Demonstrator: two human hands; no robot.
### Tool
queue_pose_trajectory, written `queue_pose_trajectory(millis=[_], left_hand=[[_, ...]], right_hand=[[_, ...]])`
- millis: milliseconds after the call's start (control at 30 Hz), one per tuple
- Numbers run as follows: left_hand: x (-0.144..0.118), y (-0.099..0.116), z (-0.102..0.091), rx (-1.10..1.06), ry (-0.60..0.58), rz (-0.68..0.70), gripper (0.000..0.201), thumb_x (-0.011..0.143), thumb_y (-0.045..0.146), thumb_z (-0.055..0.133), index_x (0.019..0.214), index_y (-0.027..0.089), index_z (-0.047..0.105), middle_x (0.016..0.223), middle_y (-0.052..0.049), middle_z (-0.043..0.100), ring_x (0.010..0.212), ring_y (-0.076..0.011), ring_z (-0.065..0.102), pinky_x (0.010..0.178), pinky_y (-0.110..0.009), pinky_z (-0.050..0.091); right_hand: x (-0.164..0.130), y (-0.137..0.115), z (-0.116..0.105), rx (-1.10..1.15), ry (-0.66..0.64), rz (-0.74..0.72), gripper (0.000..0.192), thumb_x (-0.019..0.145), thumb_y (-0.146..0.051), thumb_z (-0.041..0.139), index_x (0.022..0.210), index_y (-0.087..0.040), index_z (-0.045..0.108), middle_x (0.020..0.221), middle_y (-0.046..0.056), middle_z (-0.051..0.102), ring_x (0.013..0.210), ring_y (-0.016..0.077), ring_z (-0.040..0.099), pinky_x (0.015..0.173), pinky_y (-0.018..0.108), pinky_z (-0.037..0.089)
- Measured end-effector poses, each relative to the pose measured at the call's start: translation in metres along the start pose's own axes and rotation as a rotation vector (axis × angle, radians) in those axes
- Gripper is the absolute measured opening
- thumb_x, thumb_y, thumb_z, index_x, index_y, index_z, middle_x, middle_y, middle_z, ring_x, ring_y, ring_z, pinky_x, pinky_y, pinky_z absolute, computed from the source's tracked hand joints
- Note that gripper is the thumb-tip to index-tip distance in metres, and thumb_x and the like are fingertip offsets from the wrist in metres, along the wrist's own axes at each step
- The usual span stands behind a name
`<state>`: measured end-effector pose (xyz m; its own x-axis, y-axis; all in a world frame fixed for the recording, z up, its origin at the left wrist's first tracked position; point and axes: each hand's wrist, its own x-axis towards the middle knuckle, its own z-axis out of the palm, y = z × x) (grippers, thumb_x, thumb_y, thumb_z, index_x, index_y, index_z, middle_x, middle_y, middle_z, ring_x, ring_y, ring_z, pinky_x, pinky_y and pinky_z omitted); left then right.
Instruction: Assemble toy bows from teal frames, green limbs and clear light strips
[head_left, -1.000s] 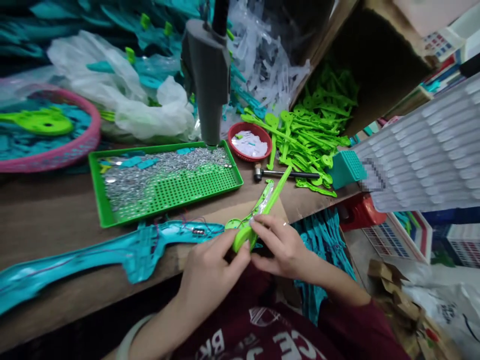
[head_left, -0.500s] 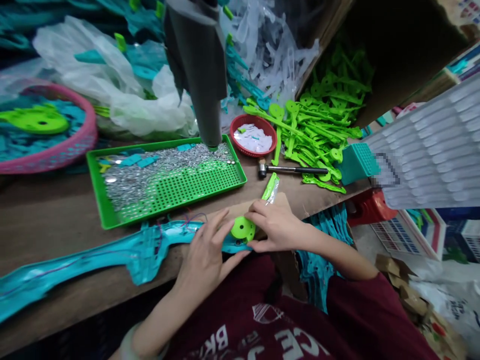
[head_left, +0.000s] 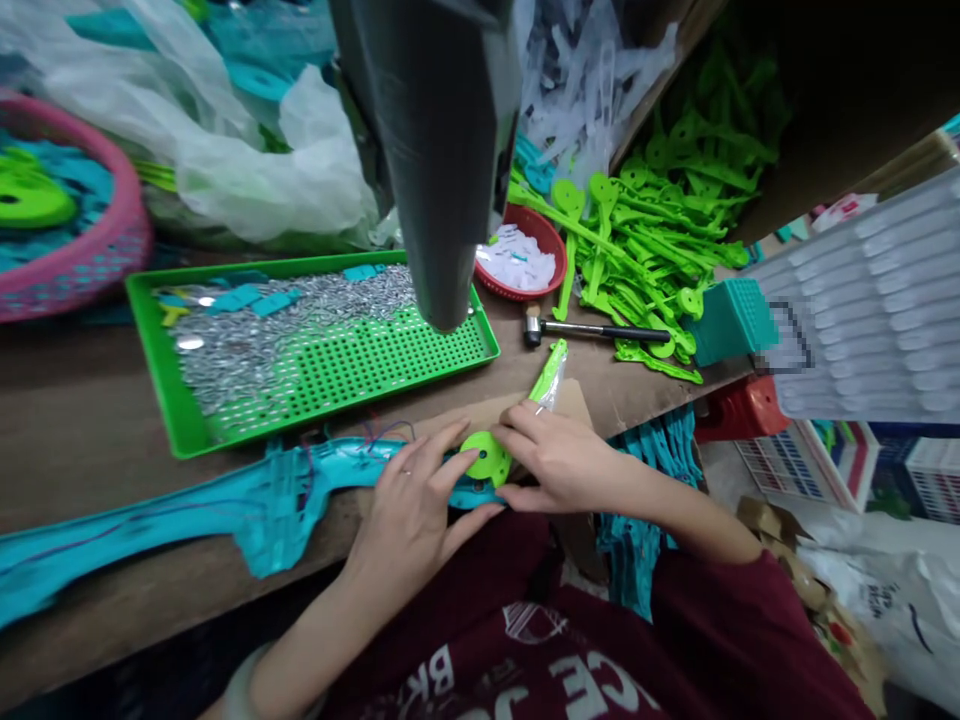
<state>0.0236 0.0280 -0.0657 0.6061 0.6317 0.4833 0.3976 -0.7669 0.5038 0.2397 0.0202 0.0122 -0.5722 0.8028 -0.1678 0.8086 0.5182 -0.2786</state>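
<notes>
A long teal plastic shell lies along the front edge of the wooden table. On its right end rests a lime green plastic piece with a round disc end and a long arm pointing away from me. My left hand lies flat on the teal shell, its fingertips touching the green disc. My right hand presses on the green piece from the right, fingers spread over it.
A green perforated tray holds several small metal parts. A grey machine head hangs above it. Behind are a red bowl, a small hammer, a pile of green pieces, a teal block and a pink basket.
The green piece, lifted in both hands a second ago, now lies flat on the teal shell's end. Both hands press on it. The camera has moved closer to the machine head.
</notes>
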Motion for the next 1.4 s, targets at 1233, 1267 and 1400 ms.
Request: queue_pose_trajectory(millis=[1233,1267,1400], left_hand=[[0.078,-0.011,-0.009,-0.301,-0.622,-0.314,0.029,0.092,0.047,0.056,0.097,0.025,0.074,0.106,-0.005,0.076,0.097,-0.0259,0.069,0.084,-0.037,0.052],[0.077,-0.011,-0.009,-0.304,-0.621,-0.322,0.029,0.091,0.047,0.057,0.096,0.025,0.074,0.107,-0.005,0.076,0.098,-0.0262,0.069,0.084,-0.038,0.052],[0.078,-0.01,-0.01,-0.287,-0.669,-0.361,0.026,0.09,0.044,0.058,0.096,0.024,0.073,0.109,-0.006,0.076,0.103,-0.0292,0.068,0.088,-0.042,0.051]], right_hand=[[-0.005,0.068,0.028,1.615,0.648,0.686,0.03,0.061,-0.04,0.076,0.077,-0.017,0.066,0.054,-0.003,0.065,0.026,0.0038,0.035,0.023,0.016,0.019],[-0.004,0.069,0.027,1.616,0.639,0.684,0.031,0.062,-0.042,0.075,0.077,-0.017,0.065,0.055,-0.001,0.067,0.025,0.0045,0.036,0.023,0.017,0.019],[0.003,0.072,0.026,1.582,0.687,0.668,0.036,0.069,-0.054,0.07,0.073,-0.019,0.062,0.046,-0.001,0.062,0.025,0.0078,0.039,0.025,0.019,0.027]])
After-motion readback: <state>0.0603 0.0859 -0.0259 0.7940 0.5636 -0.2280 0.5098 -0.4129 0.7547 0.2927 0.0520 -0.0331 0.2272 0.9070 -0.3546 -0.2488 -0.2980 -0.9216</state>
